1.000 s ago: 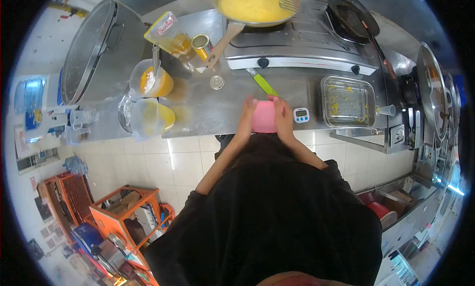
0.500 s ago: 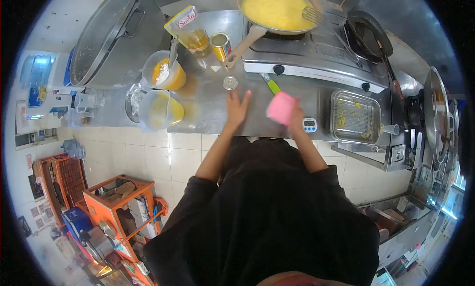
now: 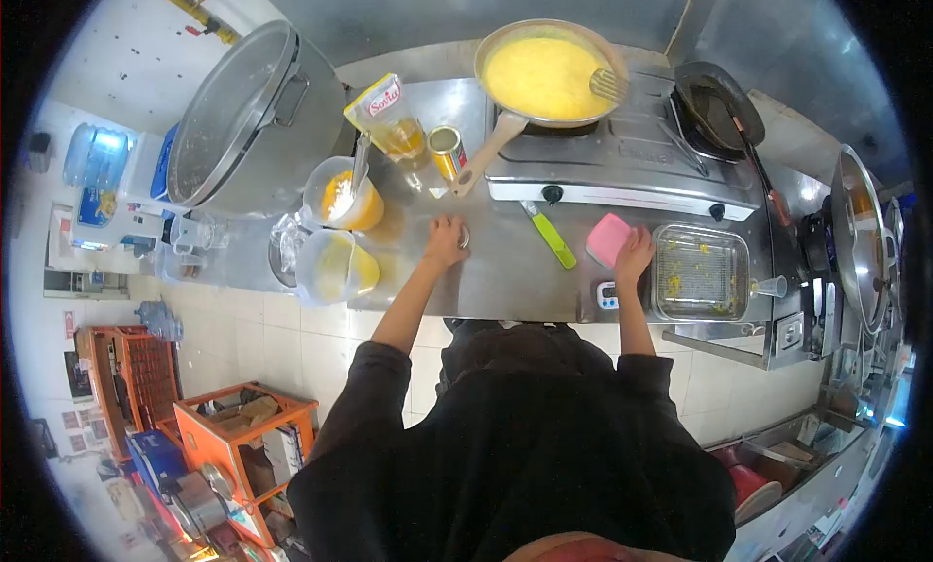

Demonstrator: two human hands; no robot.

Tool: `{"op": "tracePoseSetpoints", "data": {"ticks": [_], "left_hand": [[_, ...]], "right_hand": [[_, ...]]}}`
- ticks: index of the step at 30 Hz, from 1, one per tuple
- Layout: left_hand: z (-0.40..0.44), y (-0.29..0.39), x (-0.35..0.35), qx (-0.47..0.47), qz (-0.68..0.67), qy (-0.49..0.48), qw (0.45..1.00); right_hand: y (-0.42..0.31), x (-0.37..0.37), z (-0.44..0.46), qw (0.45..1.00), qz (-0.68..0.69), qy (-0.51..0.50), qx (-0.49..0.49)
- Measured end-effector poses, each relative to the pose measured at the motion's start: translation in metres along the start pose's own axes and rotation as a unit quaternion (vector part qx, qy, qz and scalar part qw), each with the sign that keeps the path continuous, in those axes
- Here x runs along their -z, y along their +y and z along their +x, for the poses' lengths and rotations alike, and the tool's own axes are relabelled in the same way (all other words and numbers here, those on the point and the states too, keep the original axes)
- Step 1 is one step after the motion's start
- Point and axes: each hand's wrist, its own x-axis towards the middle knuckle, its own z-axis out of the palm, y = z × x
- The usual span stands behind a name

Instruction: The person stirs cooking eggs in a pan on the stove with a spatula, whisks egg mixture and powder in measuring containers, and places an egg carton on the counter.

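My left hand (image 3: 446, 240) has its fingers closed at the edge of a round metal can lid (image 3: 465, 236) on the steel counter. The hand partly covers the lid. My right hand (image 3: 635, 256) grips the right edge of a pink rounded square (image 3: 606, 239), whose exact kind I cannot make out. Between the hands lies a green-handled knife (image 3: 552, 239), its blade toward the stove. A small timer (image 3: 607, 296) sits just below the right hand. Beyond my left hand stand an opened can (image 3: 447, 157) and a Sovia pouch (image 3: 394, 125).
A pan of yellow mixture (image 3: 544, 81) with a slotted turner rests on the gas stove (image 3: 622, 173), its handle reaching over the counter. Two plastic jugs (image 3: 318, 271) stand at left, near a large metal pot (image 3: 321, 125). A wire-racked tray (image 3: 700, 312) lies right.
My right hand has carried the pink square rightward, off the green knife handle, to beside the tray. My left hand has closed at the can lid. The camera view has tilted upward.
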Motion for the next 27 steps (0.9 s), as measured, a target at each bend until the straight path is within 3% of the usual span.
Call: {"op": "tracePoseSetpoints", "data": {"ticks": [1, 2, 4, 8, 10, 12, 14, 17, 19, 21, 22, 25, 27], "left_hand": [[-0.001, -0.007, -0.009, -0.011, -0.002, 0.026, 1.000], [-0.003, -0.007, -0.008, -0.018, 0.000, 0.028, 0.999], [-0.008, -0.007, -0.003, 0.077, -0.063, 0.018, 0.995], [-0.016, -0.015, 0.007, 0.051, -0.014, 0.066, 0.996], [-0.012, -0.020, 0.018, 0.141, -0.168, 0.030, 0.975], [-0.002, -0.007, 0.056, 0.147, -0.249, 0.237, 0.927], [0.020, -0.005, 0.095, 0.077, -0.195, 0.416, 0.885], [0.054, 0.030, 0.150, 0.075, -0.226, 0.455, 0.858], [0.078, 0.029, 0.152, -0.025, -0.058, 0.441, 0.895], [0.092, 0.014, 0.133, -0.058, -0.015, 0.409, 0.910], [0.101, 0.007, 0.122, -0.093, 0.028, 0.378, 0.921], [0.101, -0.008, 0.101, -0.080, 0.024, 0.374, 0.924], [0.095, 0.005, 0.114, -0.095, 0.001, 0.387, 0.917]], "right_hand": [[-0.006, 0.003, 0.000, 0.991, -0.023, 0.063, 0.113], [-0.020, 0.011, 0.004, 0.991, -0.023, 0.069, 0.112], [-0.052, 0.039, 0.019, 0.983, -0.022, 0.027, 0.182], [-0.077, 0.062, 0.102, 0.946, -0.100, 0.138, 0.274], [-0.065, 0.064, 0.153, 0.908, -0.196, 0.149, 0.339], [-0.054, 0.063, 0.181, 0.903, -0.234, 0.113, 0.341], [-0.031, 0.058, 0.207, 0.883, -0.323, 0.033, 0.339], [-0.030, 0.060, 0.215, 0.871, -0.370, -0.034, 0.322], [-0.025, 0.065, 0.212, 0.860, -0.337, -0.020, 0.384], [-0.020, 0.071, 0.211, 0.894, -0.325, -0.145, 0.271], [-0.014, 0.075, 0.212, 0.902, -0.263, -0.107, 0.324], [-0.081, 0.120, 0.192, 0.933, -0.207, -0.167, 0.242], [-0.135, 0.150, 0.184, 0.937, -0.159, -0.196, 0.240]]}}
